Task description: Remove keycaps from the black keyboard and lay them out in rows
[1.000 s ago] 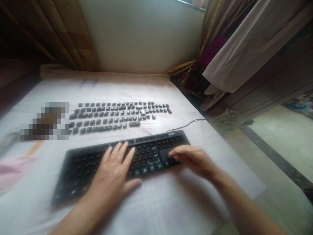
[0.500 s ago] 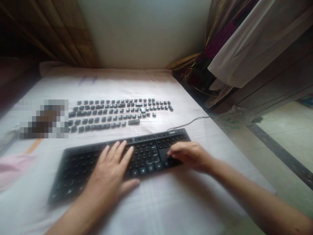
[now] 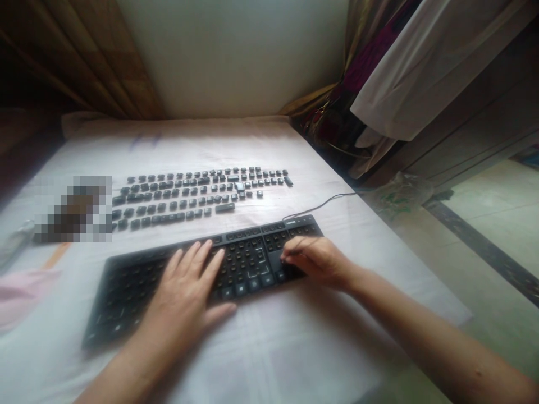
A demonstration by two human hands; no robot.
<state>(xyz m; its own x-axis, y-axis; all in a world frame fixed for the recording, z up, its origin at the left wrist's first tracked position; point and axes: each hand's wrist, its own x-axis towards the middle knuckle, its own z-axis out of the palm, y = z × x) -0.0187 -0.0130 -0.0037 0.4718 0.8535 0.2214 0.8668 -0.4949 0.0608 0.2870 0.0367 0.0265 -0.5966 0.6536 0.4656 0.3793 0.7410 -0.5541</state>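
A black keyboard (image 3: 244, 262) lies at a slant on the white cloth, most of its key positions stripped of caps. A few keycaps remain along its near edge. Spread flat across the keyboard's middle is my left hand (image 3: 187, 286), fingers apart and thumb at the near edge. My right hand (image 3: 320, 258) is closed in a pinch over the right part of the keyboard, fingertips at the arrow-key area. What the pinch holds, if anything, is hidden. Beyond the keyboard, loose black keycaps (image 3: 224, 207) are laid out in rows.
The keyboard's cable (image 3: 324, 199) runs off the table's right edge. A pink cloth (image 3: 25, 294), an orange strip (image 3: 55, 256) and a pixelated patch (image 3: 76, 210) are at the left. Curtains (image 3: 88, 56) and hanging clothes (image 3: 391, 73) border the table.
The whole view has shifted slightly, so everything appears a little further left. Both hands keep about the same places on the keyboard, the right still pinched.
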